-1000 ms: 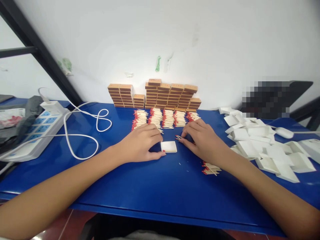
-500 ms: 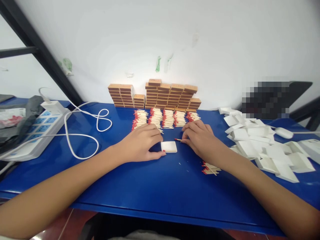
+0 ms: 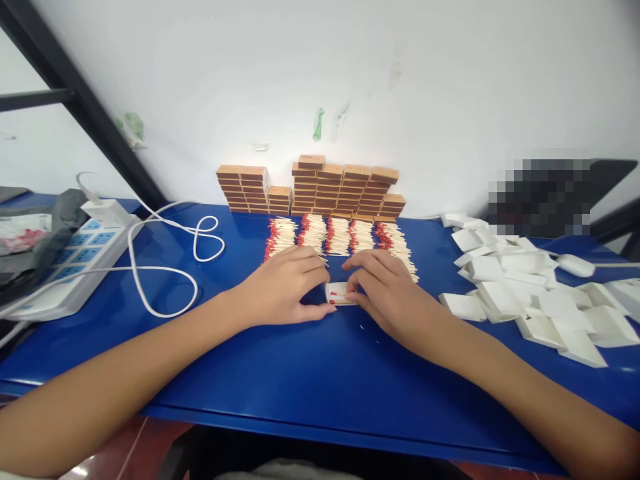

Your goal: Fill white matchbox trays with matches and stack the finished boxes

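Note:
A small white matchbox tray (image 3: pixel 331 289) lies on the blue table in front of me, with a few red-headed matches inside. My left hand (image 3: pixel 287 287) grips its left end between thumb and fingers. Over the right end, my right hand (image 3: pixel 393 293) pinches a matchstick (image 3: pixel 341 294) that lies within the tray, red head to the left; its other end is hidden by the fingertips. Just beyond both hands, piles of matches (image 3: pixel 339 237) form a row, heads mostly to the left.
Stacked brown matchboxes (image 3: pixel 345 190) stand against the wall. A heap of white empty trays (image 3: pixel 500 267) spreads on the right, beside a white mouse (image 3: pixel 576 265). At left are a power strip (image 3: pixel 75 257) and a looped white cable (image 3: pixel 131 248). A blurred dark object (image 3: pixel 560 200) is back right.
My right hand has moved left, bringing the match from beside the tray into it. My left hand stays on the tray. The small match pile near my right forearm no longer shows.

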A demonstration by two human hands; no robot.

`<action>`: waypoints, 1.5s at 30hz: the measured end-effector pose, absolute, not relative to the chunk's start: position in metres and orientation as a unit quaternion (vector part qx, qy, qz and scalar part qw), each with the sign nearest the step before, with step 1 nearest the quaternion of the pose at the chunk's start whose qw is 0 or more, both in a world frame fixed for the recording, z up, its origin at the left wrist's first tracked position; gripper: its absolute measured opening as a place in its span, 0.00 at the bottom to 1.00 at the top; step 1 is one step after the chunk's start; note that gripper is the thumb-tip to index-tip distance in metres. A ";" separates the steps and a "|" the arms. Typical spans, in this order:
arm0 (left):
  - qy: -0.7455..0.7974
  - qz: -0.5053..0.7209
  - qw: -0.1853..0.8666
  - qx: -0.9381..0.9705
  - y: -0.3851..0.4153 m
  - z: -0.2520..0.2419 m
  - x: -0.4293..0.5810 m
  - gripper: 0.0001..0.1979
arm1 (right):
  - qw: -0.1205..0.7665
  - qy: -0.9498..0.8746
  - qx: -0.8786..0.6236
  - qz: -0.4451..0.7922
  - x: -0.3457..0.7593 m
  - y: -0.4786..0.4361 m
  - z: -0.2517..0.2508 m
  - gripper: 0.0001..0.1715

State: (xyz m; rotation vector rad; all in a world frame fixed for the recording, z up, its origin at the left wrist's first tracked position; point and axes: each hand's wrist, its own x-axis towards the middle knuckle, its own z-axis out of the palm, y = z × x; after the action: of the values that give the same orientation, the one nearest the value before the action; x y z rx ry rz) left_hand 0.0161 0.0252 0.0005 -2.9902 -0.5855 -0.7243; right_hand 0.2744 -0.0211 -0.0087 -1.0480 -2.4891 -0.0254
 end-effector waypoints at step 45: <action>-0.215 -0.224 0.019 -0.950 0.024 0.002 0.016 0.18 | 0.293 -0.865 -0.407 -0.001 0.290 -0.004 -0.002 0.07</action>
State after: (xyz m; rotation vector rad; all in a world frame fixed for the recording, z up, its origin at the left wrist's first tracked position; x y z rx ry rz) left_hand 0.0157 0.0240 0.0019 -2.9495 -0.6659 -0.6965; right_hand 0.2900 -0.0042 -0.0019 -1.0834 -2.3050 -0.0019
